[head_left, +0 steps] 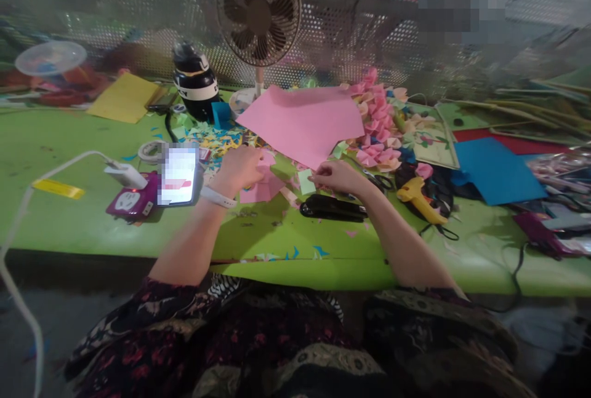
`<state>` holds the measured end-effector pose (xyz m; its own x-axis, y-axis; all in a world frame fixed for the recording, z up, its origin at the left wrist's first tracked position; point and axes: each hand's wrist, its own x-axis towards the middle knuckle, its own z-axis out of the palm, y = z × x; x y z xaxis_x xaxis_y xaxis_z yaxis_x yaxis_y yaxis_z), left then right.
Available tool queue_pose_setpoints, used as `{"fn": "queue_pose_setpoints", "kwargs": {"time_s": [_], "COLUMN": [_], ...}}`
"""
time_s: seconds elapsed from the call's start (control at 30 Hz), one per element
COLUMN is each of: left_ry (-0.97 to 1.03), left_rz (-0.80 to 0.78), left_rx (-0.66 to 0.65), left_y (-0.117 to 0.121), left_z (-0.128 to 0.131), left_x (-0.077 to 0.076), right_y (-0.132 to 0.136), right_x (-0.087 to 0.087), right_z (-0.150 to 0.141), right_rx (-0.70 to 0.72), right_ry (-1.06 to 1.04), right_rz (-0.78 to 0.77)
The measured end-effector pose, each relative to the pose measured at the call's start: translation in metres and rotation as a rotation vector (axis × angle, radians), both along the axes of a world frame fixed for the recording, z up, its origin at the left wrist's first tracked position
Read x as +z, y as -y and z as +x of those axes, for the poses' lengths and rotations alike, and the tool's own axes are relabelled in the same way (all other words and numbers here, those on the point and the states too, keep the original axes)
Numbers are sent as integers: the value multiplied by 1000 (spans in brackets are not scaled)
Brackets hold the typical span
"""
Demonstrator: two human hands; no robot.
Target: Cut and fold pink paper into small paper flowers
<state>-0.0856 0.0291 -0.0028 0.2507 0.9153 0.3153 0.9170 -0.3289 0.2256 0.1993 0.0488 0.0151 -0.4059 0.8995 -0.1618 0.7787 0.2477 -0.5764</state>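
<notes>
My left hand [240,167] rests curled on a small folded pink paper piece [264,184] on the green table [69,213]. My right hand [335,176] pinches something small by a pale green square of paper [305,181], just above a black stapler [333,208]. A large pink sheet [305,121] lies beyond both hands. A white band circles my left wrist.
A phone [179,175] leans on a purple power strip [132,200] with a white charger. A fan [258,10], a helmet [194,81], a yellow glue gun [418,196], blue card [496,170], a pile of pink paper flowers [378,133] and paper scraps fill the table.
</notes>
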Motion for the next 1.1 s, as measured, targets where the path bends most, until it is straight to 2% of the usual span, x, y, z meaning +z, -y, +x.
{"fn": "queue_pose_setpoints", "kwargs": {"time_s": [0.13,0.33,0.47,0.6,0.83,0.93,1.0,1.07,1.1], "left_ry": [-130,-114,-118,-60,103,260,462,746,916], "left_rz": [-65,23,-37,-95,-28,81,154,135,60], "left_rx": [10,25,64,85,182,200,179,135,103], "left_y": [1,0,-3,-5,-8,-10,-10,-8,-6], "left_z": [13,17,13,10,8,5,6,12,16], "left_x": [1,-8,-8,-5,-7,-5,-1,6,10], "right_y": [3,3,3,3,3,2,1,0,1], "right_x": [4,5,7,8,4,2,1,1,1], "right_z": [0,2,4,6,11,13,14,14,13], "right_rx": [3,5,-5,-21,-12,-9,-16,-39,-54], "right_ry": [3,-7,10,9,-36,-60,-66,-82,-109], "right_rz": [-21,20,63,58,84,96,99,100,112]}}
